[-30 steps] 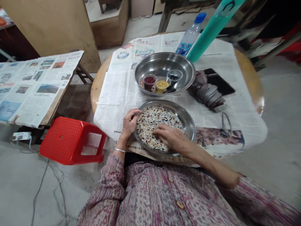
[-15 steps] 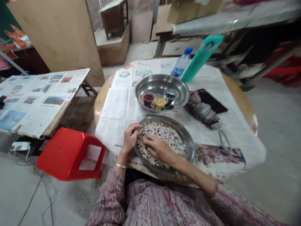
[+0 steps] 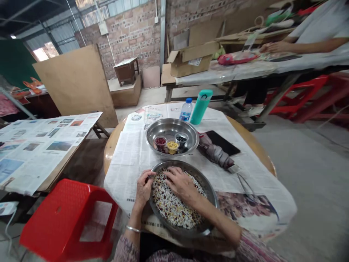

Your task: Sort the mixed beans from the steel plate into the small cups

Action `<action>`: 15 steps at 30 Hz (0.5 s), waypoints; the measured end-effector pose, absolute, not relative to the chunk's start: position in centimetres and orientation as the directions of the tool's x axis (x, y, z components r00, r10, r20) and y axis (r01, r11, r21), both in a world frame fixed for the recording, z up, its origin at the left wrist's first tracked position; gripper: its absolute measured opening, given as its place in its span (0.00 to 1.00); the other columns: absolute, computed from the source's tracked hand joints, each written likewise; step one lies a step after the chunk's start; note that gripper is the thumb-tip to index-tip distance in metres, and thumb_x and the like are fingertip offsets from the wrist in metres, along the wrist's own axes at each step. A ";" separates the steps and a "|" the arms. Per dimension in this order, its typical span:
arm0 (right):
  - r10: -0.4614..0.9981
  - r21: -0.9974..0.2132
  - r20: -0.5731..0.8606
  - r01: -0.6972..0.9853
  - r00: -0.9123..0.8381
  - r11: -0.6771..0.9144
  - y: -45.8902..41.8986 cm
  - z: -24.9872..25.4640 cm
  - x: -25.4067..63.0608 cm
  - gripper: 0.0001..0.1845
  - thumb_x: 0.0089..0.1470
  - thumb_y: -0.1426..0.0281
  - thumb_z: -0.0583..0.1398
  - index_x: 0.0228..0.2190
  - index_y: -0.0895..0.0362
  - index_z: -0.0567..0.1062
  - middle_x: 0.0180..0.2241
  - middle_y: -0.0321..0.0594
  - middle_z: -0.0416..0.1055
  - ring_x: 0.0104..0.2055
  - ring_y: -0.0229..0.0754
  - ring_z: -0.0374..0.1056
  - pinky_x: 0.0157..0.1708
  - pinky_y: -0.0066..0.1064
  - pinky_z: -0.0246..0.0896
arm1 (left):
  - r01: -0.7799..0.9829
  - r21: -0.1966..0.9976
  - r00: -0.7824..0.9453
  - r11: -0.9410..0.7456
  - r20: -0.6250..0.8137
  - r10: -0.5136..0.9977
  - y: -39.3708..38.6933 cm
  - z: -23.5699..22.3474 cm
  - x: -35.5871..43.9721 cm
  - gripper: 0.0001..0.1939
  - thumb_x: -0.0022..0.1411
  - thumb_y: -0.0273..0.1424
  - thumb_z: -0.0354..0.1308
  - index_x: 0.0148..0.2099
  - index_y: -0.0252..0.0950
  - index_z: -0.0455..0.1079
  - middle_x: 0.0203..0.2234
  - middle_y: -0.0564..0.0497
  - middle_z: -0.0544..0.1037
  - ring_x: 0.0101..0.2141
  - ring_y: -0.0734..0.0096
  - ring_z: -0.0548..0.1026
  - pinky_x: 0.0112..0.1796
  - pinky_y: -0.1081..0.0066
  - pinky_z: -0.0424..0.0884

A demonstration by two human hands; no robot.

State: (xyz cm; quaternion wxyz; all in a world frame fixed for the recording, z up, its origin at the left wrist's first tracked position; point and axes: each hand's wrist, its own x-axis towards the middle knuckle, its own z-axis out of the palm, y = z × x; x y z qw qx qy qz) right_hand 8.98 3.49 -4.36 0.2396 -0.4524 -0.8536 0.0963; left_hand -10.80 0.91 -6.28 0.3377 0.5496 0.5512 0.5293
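A steel basin (image 3: 212, 189) of mixed white, yellow and dark grains and beans (image 3: 174, 207) sits at the near edge of the newspaper-covered round table. My left hand (image 3: 144, 187) grips this basin's left rim, thumb and fingers closed on it. Inside, my right hand (image 3: 182, 183) lies over the grains towards the far side, fingers stretched and somewhat apart; its fingertips touch the mix. Just beyond stands a second steel basin (image 3: 174, 125) with three clear cups: red beans (image 3: 160, 141), yellow kernels (image 3: 172, 146) and black beans (image 3: 181, 138).
A water bottle (image 3: 186, 110) and a teal flask (image 3: 201, 109) stand at the table's back. To the right lie a folded grey umbrella (image 3: 216, 153) and a black tablet-like object (image 3: 223, 142). A red stool (image 3: 65, 218) is at left. Another person's hands (image 3: 276, 47) rest on the far table.
My view has tilted up, bringing the far table and a person into sight. My right hand has moved across the grains to the basin's far side, fingers straighter. My left hand stays on the rim.
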 end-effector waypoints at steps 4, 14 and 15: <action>0.805 -0.353 0.293 0.725 -0.516 0.592 3.5 -4.5 7.1 0.19 0.60 0.68 0.63 0.52 0.56 0.76 0.54 0.54 0.73 0.56 0.58 0.68 0.53 0.53 0.68 | 0.260 0.951 -0.159 -0.170 0.216 0.963 0.7 -6.0 -10.8 0.09 0.63 0.29 0.57 0.41 0.39 0.79 0.44 0.47 0.81 0.50 0.61 0.77 0.55 0.62 0.71; 0.549 -0.480 0.172 0.417 -0.818 0.772 -0.7 -3.3 9.8 0.09 0.56 0.66 0.68 0.41 0.52 0.80 0.46 0.42 0.75 0.49 0.48 0.68 0.53 0.44 0.63 | 0.244 0.954 -0.143 -0.176 0.215 0.966 0.7 -6.3 -10.8 0.09 0.63 0.28 0.57 0.42 0.36 0.79 0.46 0.46 0.80 0.50 0.63 0.76 0.55 0.64 0.69; 0.533 -0.472 0.171 0.406 -0.829 0.783 -0.9 -3.2 10.5 0.09 0.56 0.66 0.68 0.40 0.51 0.81 0.46 0.41 0.75 0.49 0.48 0.68 0.53 0.44 0.63 | 0.243 0.954 -0.140 -0.178 0.216 0.966 0.7 -6.3 -10.8 0.09 0.63 0.27 0.57 0.42 0.36 0.79 0.45 0.46 0.80 0.50 0.63 0.76 0.55 0.64 0.69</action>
